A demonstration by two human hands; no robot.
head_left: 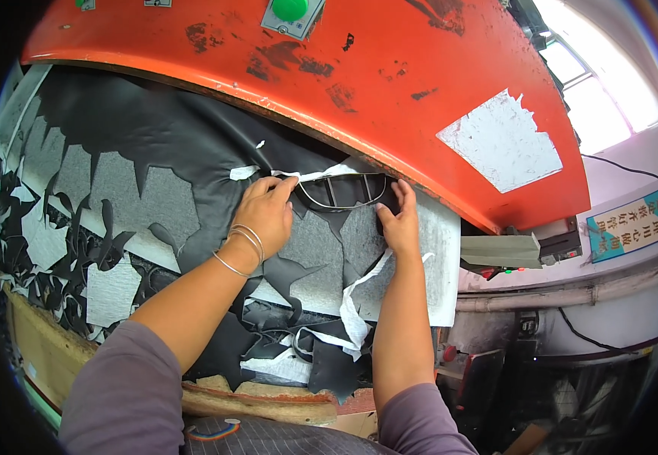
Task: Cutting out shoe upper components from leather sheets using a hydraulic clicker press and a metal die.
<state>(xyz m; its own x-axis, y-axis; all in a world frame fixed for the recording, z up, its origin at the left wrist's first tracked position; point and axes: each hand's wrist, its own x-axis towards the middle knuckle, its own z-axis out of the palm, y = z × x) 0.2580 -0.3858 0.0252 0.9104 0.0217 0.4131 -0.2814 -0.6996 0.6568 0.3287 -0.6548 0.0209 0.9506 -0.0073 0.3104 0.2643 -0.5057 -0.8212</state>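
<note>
A thin-walled metal cutting die (333, 206), half-moon shaped with cross bars, lies on black leather (192, 114) under the front edge of a red press head. My left hand (264, 214), with bangles at the wrist, is closed at the die's left corner, its fingertips on the rim. At the other end my right hand (399, 221) grips the die between thumb and fingers. White strips of backing (244, 173) lie by the die's far edge. Jagged cut edges of the leather hang over a grey cutting board (299, 254).
Overhead, the red press head (374, 83) spans the work, with a green button (290, 7). Black and white scraps (109, 265) pile up along the left and near side, behind a wooden rail (268, 402). Grey blocks (499, 250) sit at the right.
</note>
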